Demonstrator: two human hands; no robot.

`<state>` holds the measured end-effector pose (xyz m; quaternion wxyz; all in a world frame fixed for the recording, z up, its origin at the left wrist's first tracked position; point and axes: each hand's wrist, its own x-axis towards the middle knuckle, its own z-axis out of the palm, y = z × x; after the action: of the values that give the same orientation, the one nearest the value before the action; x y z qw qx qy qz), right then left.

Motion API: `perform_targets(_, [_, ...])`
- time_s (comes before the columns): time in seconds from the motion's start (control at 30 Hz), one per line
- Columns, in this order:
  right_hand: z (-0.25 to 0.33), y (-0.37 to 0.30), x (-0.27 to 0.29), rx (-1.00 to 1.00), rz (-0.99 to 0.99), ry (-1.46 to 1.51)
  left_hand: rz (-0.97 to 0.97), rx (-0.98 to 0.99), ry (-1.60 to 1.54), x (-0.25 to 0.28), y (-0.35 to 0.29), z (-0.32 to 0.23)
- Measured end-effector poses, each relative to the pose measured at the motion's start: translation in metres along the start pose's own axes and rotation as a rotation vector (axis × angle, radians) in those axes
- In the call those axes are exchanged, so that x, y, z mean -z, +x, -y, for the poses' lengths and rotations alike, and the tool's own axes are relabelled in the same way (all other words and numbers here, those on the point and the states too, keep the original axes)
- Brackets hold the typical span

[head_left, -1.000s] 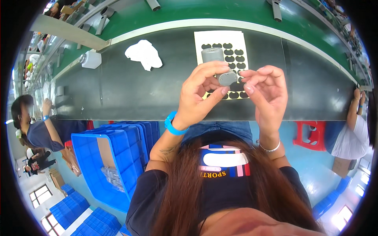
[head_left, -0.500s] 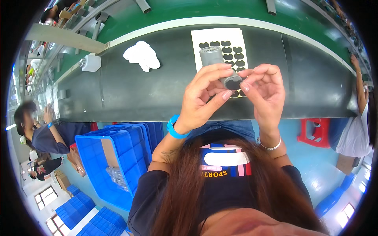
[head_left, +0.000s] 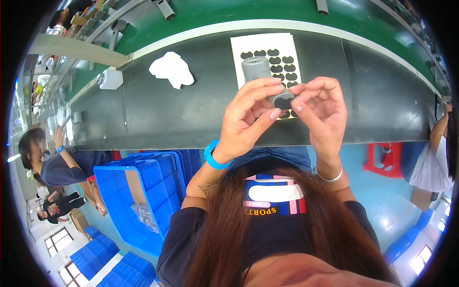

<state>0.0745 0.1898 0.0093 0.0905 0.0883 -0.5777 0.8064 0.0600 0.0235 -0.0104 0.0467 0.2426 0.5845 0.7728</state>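
My left hand [head_left: 247, 112] is wrapped round a grey hair-dryer-shaped device [head_left: 256, 69]. Its round vented end points away from me, and its narrower end faces me. A black oval sticker [head_left: 284, 100] covers that near end. My right hand [head_left: 321, 105] is closed at the sticker's right edge, thumb and index finger pinching there; the fingertips partly hide the contact. Under the device lies a pale sheet [head_left: 241, 44] bearing rows of black notched stickers [head_left: 289, 68], some covered by my hands.
On the dark work table [head_left: 158, 112] are a crumpled white cloth [head_left: 172, 69] and a white bottle [head_left: 111, 79]. Beyond runs a green belt [head_left: 248, 12] with grey parts. Blue crates [head_left: 138, 201] stand lower left, a red stool [head_left: 384, 160] lower right. People sit at both sides.
My hands keep almost the same hold on the device and the sticker. Grey parts on the green belt have shifted left. The person at the right has lowered an outstretched arm.
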Motion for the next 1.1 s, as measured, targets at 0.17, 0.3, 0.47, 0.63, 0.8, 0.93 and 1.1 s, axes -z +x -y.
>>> perform_targets(0.17, [0.002,0.001,0.000,-0.017,-0.008,-0.014,-0.004,-0.008,-0.004,-0.001,0.002,-0.001])
perform_targets(0.3, [0.006,0.002,-0.002,-0.047,-0.013,-0.012,-0.003,-0.015,0.008,-0.001,0.003,-0.002])
perform_targets(0.47, [0.009,0.003,-0.002,-0.086,-0.008,-0.007,-0.007,-0.006,0.010,0.000,0.004,-0.003])
perform_targets(0.63, [0.007,0.005,0.000,-0.058,-0.003,-0.024,0.003,-0.014,0.004,0.001,0.004,-0.001])
perform_targets(0.8, [0.006,0.006,0.000,-0.041,-0.001,-0.035,0.001,-0.007,-0.011,0.000,0.005,-0.001])
perform_targets(0.93, [0.007,0.007,0.001,-0.041,-0.005,-0.043,-0.007,0.004,-0.010,-0.003,0.006,-0.003])
perform_targets(1.1, [0.011,0.007,-0.001,-0.083,-0.025,-0.037,-0.015,0.010,-0.003,-0.003,0.007,-0.004])
